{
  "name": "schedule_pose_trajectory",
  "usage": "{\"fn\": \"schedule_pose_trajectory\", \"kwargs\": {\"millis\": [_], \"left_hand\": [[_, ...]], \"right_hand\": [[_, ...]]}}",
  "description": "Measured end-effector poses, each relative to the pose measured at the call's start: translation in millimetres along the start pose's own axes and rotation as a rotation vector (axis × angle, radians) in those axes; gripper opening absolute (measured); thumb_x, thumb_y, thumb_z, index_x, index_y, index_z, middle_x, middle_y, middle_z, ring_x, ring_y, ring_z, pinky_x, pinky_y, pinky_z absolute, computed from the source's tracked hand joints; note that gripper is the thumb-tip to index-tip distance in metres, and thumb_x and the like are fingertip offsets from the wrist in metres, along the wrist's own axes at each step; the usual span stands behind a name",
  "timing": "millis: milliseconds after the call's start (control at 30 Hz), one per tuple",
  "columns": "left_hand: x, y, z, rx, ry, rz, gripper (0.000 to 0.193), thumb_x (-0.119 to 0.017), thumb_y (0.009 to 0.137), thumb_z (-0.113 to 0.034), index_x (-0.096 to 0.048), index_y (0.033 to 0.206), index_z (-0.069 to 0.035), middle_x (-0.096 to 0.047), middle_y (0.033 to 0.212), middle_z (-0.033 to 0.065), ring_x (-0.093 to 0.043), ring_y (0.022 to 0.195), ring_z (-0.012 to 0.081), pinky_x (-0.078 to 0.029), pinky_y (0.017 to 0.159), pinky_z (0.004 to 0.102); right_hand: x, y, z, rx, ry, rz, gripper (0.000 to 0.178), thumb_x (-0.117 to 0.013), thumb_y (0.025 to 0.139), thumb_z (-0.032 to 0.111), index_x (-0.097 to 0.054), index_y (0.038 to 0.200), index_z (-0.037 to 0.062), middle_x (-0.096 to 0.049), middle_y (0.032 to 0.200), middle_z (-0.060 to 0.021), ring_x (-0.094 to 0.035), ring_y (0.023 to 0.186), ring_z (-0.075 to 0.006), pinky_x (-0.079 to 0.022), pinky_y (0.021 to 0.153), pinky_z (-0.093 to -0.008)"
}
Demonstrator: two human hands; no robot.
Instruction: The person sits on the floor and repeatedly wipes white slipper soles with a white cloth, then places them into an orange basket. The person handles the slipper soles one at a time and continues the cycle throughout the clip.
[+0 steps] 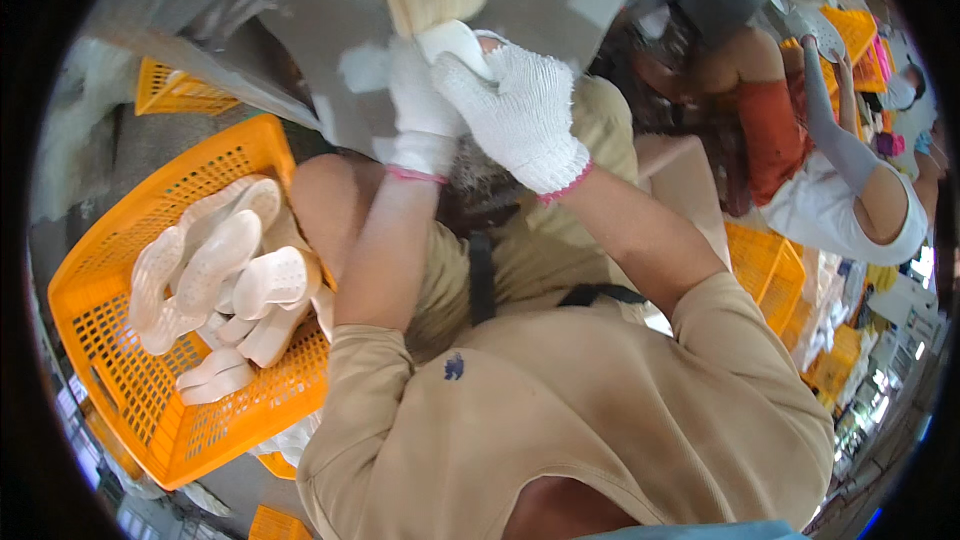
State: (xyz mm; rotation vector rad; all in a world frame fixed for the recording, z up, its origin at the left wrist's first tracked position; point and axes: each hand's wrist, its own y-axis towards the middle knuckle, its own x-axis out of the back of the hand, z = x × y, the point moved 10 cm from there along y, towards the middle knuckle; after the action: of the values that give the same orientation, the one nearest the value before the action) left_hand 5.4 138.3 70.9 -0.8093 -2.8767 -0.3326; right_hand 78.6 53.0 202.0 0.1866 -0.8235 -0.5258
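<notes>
Both my hands wear white knit gloves with pink cuffs, and they meet at the top middle. Between them is a smooth white shoe sole, its far end against a pale, cream-coloured wheel or roller. My right hand wraps over the sole's near side, thumb along it. My left hand grips from the left side, slightly blurred, its fingertips partly hidden. At my left, an orange plastic basket holds several similar white soles, some with small holes in the heel.
A grey, dust-covered machine housing stands in front of me. Another orange basket is beyond it at left. At right sits a person in a white top, arms raised, with more orange baskets nearby.
</notes>
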Motion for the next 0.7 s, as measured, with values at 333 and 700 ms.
{"fn": "schedule_pose_trajectory", "kwargs": {"millis": [333,700], "left_hand": [[14,2,-65,-0.166,0.173,-0.302,0.037,-0.065,0.092,-0.038,-0.071,0.114,-0.009,-0.070,0.104,0.0172,-0.066,0.101,0.0391,-0.053,0.096,0.0439],[-37,29,34,0.481,-1.444,-0.042,0.066,-0.044,0.102,-0.056,-0.055,0.136,0.000,-0.066,0.124,0.0224,-0.069,0.104,0.0423,-0.056,0.090,0.0652]], "right_hand": [[-7,12,14,0.023,-0.154,0.089,0.036,-0.071,0.092,0.038,-0.076,0.097,0.0032,-0.073,0.081,-0.0186,-0.070,0.080,-0.0416,-0.056,0.073,-0.0430],[-38,-22,-12,-0.463,0.640,0.706,0.070,-0.078,0.082,0.028,-0.055,0.143,0.0032,-0.074,0.116,-0.0119,-0.074,0.098,-0.0272,-0.058,0.085,-0.0377]]}}
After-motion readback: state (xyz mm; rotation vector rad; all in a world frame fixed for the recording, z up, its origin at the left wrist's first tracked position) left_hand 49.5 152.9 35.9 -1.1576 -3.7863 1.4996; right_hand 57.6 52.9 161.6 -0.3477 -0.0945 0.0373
